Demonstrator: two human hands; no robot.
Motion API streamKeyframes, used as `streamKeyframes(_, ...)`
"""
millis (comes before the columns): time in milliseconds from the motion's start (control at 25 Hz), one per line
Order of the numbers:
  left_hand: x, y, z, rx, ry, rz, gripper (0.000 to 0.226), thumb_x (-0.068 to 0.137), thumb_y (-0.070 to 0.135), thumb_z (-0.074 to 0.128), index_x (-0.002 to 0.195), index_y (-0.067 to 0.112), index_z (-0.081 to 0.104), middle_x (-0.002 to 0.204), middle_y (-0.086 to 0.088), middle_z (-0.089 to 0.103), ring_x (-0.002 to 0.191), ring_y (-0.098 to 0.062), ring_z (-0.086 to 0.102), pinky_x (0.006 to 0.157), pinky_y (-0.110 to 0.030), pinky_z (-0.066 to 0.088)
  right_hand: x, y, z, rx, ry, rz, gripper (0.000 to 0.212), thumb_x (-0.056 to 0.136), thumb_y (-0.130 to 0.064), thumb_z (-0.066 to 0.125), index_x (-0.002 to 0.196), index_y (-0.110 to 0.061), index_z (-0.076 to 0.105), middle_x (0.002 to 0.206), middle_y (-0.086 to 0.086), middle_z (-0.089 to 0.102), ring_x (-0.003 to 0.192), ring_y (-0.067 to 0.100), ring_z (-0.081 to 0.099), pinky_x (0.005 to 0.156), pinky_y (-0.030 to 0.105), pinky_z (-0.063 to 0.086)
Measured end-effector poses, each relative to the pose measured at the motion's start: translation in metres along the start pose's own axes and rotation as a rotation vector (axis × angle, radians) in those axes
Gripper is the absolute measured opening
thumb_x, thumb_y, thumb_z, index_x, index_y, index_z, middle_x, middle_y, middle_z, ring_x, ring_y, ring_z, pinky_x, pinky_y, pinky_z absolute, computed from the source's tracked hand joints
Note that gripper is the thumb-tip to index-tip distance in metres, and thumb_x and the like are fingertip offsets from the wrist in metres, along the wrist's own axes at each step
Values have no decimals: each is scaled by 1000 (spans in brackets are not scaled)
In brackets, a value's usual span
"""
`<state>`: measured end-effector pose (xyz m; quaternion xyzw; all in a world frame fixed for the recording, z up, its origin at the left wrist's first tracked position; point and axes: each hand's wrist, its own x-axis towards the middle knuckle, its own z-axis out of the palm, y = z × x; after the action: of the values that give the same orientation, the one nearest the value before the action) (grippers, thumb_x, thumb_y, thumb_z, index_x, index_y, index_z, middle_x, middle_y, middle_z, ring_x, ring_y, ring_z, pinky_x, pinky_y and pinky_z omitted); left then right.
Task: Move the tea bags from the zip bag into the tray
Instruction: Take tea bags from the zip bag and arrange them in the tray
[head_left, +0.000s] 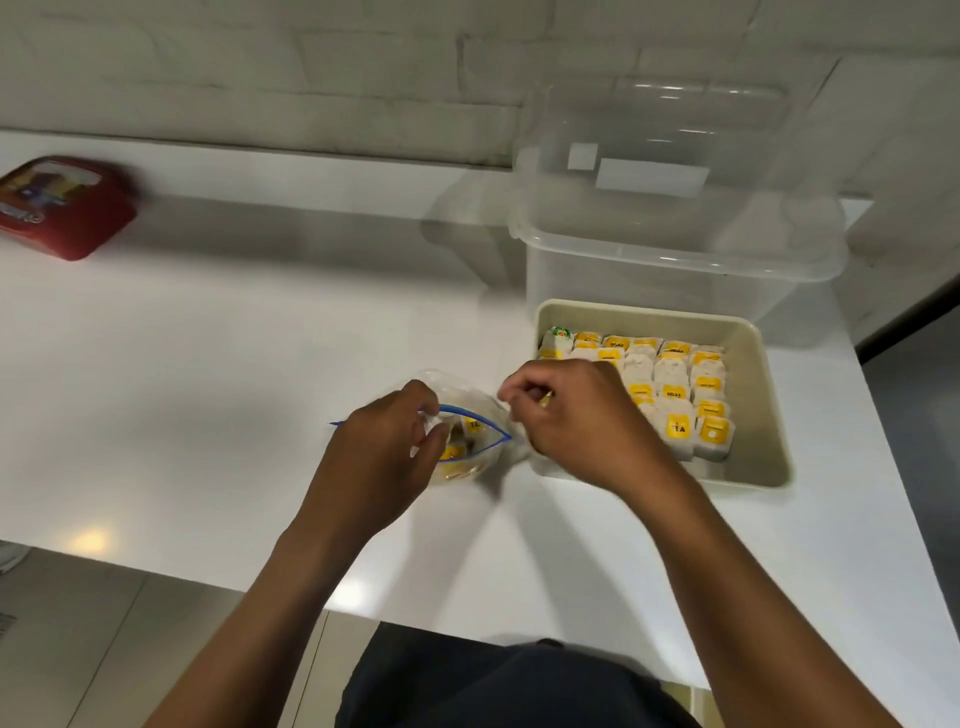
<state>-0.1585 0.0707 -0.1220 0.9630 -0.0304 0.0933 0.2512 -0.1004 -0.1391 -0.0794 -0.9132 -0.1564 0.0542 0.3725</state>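
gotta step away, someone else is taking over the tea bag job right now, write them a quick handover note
Left hand: grips the near lip of the zip bag and holds its mouth open on the white counter.
Right hand: fingers curled at the bag's right edge, between the bag and the tray; a bit of yellow shows by the fingers, but whether it holds a tea bag cannot be told.
Done: the tray, right of the bag, already holds rows of tea bags with yellow tags.
Left: a few tea bags still show inside the zip bag; move them to the tray.
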Motion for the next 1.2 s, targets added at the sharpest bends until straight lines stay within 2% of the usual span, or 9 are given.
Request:
streamKeyframes(120, -8, -22, -1, 104, -31, -10, 8, 88, 17, 63, 92, 25, 65, 77, 7, 67, 68, -17, 64, 57, -33, 51, -8, -39, 39, 37, -146, -43, 23, 91, -15, 57, 97, -24, 77, 91, -5, 76, 84, 12, 67, 81, 26, 50)
streamKeyframes(240, -10, -39, 7, 256, -167, 6, 21, 88, 8, 58, 97, 22, 70, 79, 1, 70, 68, -25, 66, 55, -30, 44, -1, -46, 84, -128, -278, -27, 35, 91, -7, 49, 113, -22, 72, 109, 3, 73, 102, 25, 63, 87, 31, 48)
streamKeyframes(360, -7, -48, 13, 355, -294, -32, 22, 91, 12, 49, 100, 23, 65, 90, -1, 69, 79, -27, 65, 60, -30, 40, 12, -41, 112, -314, -269, 51, 35, 86, -1, 52, 114, -15, 68, 116, 7, 68, 108, 28, 63, 85, 35, 52)
streamKeyframes(520, -1, -49, 17, 419, -336, 29, 19, 90, 18, 48, 100, 26, 63, 94, -1, 67, 81, -28, 65, 60, -30, 37, 19, -29, 134, -494, -256, 133, 29, 87, -4, 56, 114, -13, 65, 119, 9, 64, 114, 29, 61, 82, 35, 51)
streamKeyframes(640, 1, -52, 22, 408, -363, 43, 20, 90, 21, 47, 103, 25, 62, 99, 0, 64, 86, -27, 65, 62, -30, 34, 20, -21, 145, -529, -183, 133, 27, 89, -8, 54, 110, -15, 68, 113, 7, 68, 105, 27, 65, 76, 33, 51)
streamKeyframes(800, 5, -59, 19, 227, -310, -9, 21, 91, 35, 50, 103, 28, 65, 101, 5, 69, 90, -22, 66, 68, -30, 49, 21, -17, 132, -397, -166, 130, 18, 91, -20, 55, 98, -20, 72, 102, 6, 71, 96, 27, 65, 72, 31, 48)
streamKeyframes(960, 10, -70, 4, -212, -225, -90, 12, 90, 41, 62, 94, 35, 72, 88, 18, 72, 78, -2, 65, 71, -26, 52, 18, -26, 106, -120, -102, 166, 11, 88, -34, 65, 85, -26, 72, 83, -3, 71, 82, 18, 64, 71, 33, 51)
streamKeyframes(1080, 17, -71, -6, -441, -233, -201, 7, 90, 33, 67, 86, 32, 73, 81, 19, 71, 70, 2, 62, 64, -12, 42, 17, -32, 92, 162, -70, 220, 5, 87, -25, 71, 83, -22, 72, 73, -3, 71, 71, 15, 69, 72, 35, 57)
streamKeyframes(1200, 22, -70, -10, -578, -249, -308, 11, 91, 35, 65, 83, 31, 72, 81, 17, 71, 71, -4, 63, 69, -21, 51, 17, -30, 87, 327, -83, 261, 5, 86, -16, 74, 90, -20, 74, 75, -1, 73, 70, 14, 71, 77, 37, 60)
